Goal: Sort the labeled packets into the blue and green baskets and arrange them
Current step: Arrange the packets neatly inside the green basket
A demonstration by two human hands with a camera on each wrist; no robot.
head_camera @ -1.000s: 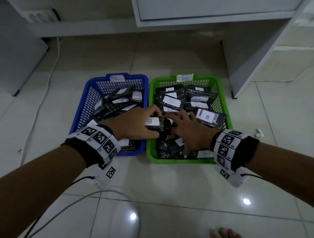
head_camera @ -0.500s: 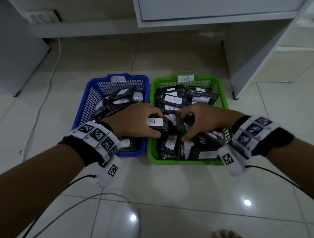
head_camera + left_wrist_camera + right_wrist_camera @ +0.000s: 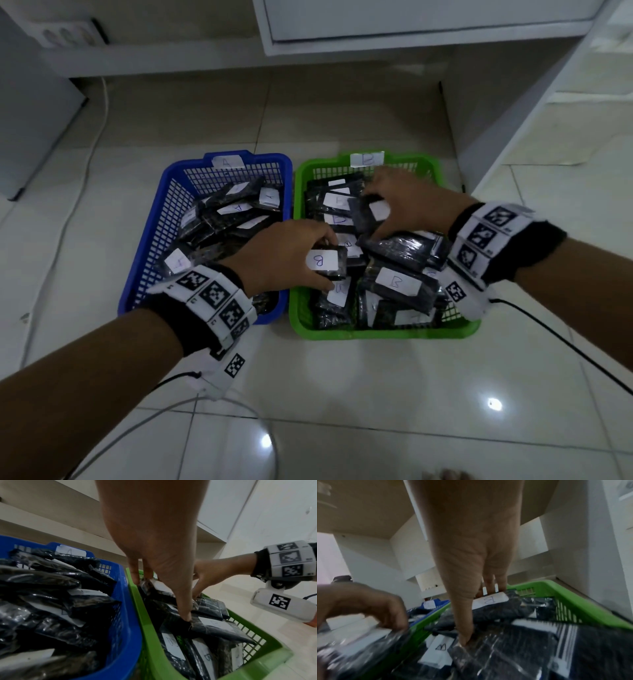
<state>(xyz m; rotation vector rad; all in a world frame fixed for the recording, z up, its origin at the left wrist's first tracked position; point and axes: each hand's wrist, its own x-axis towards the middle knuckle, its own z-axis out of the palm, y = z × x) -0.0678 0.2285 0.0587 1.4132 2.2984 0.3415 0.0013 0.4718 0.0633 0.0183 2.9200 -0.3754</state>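
Two baskets stand side by side on the floor: the blue basket (image 3: 137, 274) on the left, tagged A, and the green basket (image 3: 383, 331) on the right, tagged B. Both hold several black packets with white labels. My left hand (image 3: 291, 253) grips a black packet labelled B (image 3: 327, 262) over the left part of the green basket. My right hand (image 3: 400, 202) pinches another black packet with a white label (image 3: 368, 214) between thumb and fingers, over the far half of the green basket. In the right wrist view this B packet (image 3: 489, 601) sits under the fingers.
White cabinet legs and a shelf stand behind and to the right of the baskets (image 3: 479, 120). A grey appliance (image 3: 30, 113) stands at the far left with a white cable (image 3: 68, 222) running along the glossy tiled floor. Wrist cables trail near me.
My right hand has moved from the middle of the green basket toward its far side, lifting a packet. The left hand keeps holding its B packet in about the same place.
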